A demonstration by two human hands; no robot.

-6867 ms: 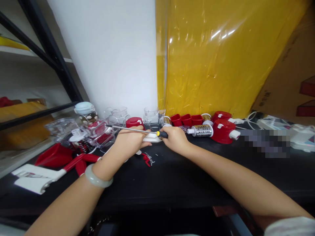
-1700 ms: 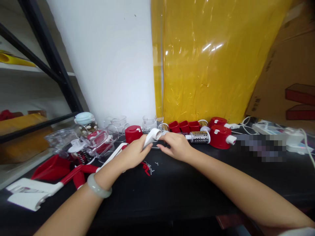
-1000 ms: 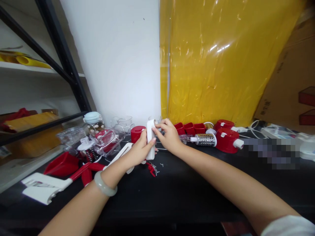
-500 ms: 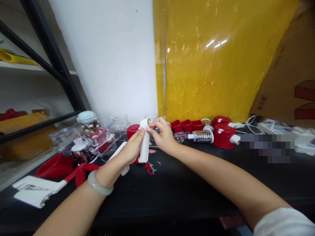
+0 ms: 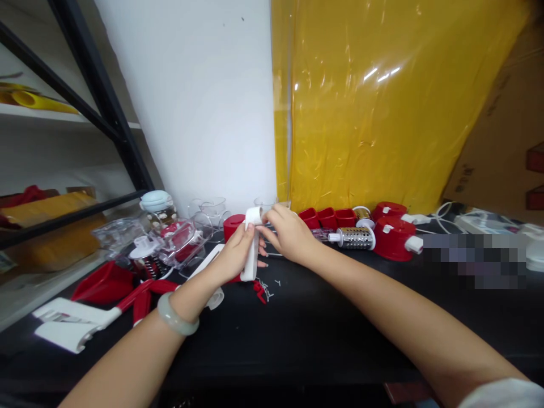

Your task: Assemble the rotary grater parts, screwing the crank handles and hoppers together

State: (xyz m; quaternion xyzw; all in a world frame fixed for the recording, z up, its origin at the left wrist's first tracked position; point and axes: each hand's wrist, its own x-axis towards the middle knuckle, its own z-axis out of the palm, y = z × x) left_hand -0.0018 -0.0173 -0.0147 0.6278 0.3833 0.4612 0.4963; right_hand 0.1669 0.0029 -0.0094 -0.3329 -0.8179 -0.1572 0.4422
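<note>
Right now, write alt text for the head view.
Over a black table, the left hand holds a white plastic handle upright while the right hand pinches its top; red caps and a metal grater drum lie behind.

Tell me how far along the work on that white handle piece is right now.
Done: no tool is in either hand, and loose small screws lie on the black table. In hand: the left hand holds the white handle piece upright while the right hand works at its top end. Left: red housings and a grater drum lie separate.
</note>
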